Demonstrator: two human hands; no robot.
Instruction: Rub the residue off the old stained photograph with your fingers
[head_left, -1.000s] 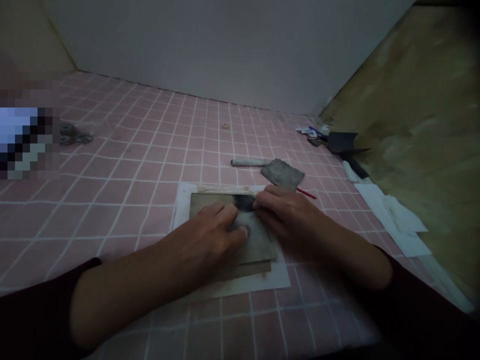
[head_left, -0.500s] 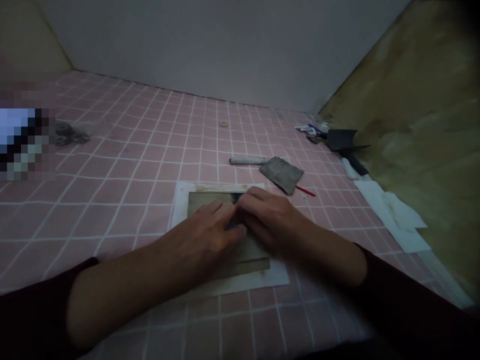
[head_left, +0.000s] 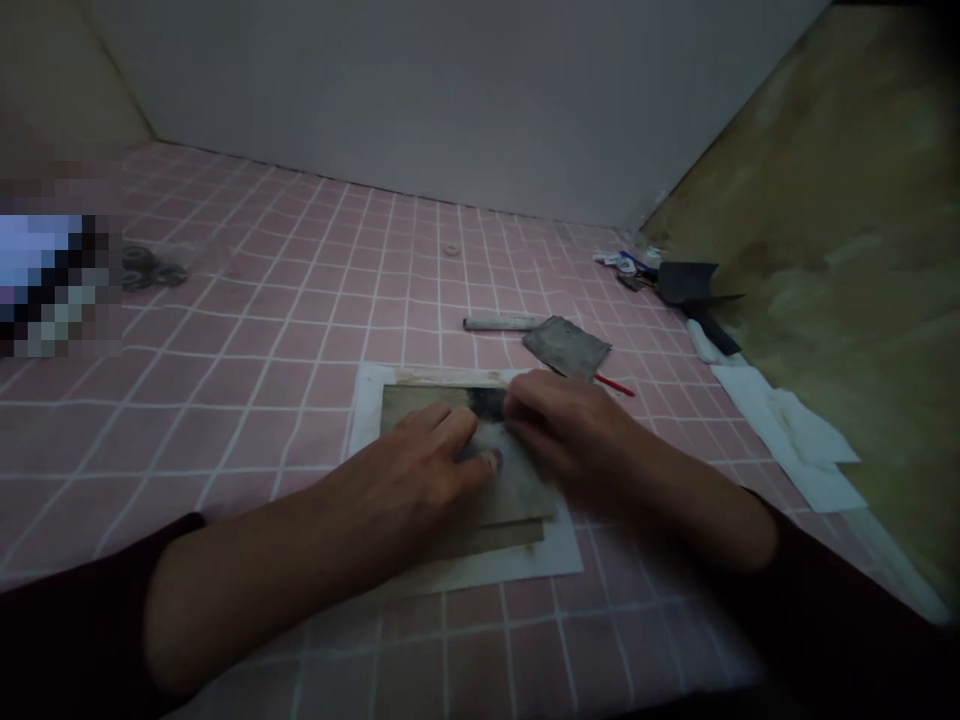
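A grey-brown flat sheet (head_left: pixel 517 490) with a dark smudge near its far edge lies on a white paper (head_left: pixel 559 550) on the pink tiled surface. My left hand (head_left: pixel 420 465) rests flat on the sheet, fingers stretched forward and pressing it down. My right hand (head_left: pixel 570 425) is on the sheet's far right part. Its fingers are curled together and pressed against a small dark thing (head_left: pixel 491 405) that I cannot make out. The two hands nearly touch at the fingertips.
Beyond the sheet lie a grey crumpled piece (head_left: pixel 566 347), a metal rod (head_left: pixel 499 323) and a red stick (head_left: pixel 616 386). White tissues (head_left: pixel 795 430) and a dark folded object (head_left: pixel 686 282) sit along the right edge. Small dark round parts (head_left: pixel 150 268) lie far left.
My right hand slid left toward the left hand half a second ago, then back to the right, uncovering the dark smudge again. The left hand stayed put.
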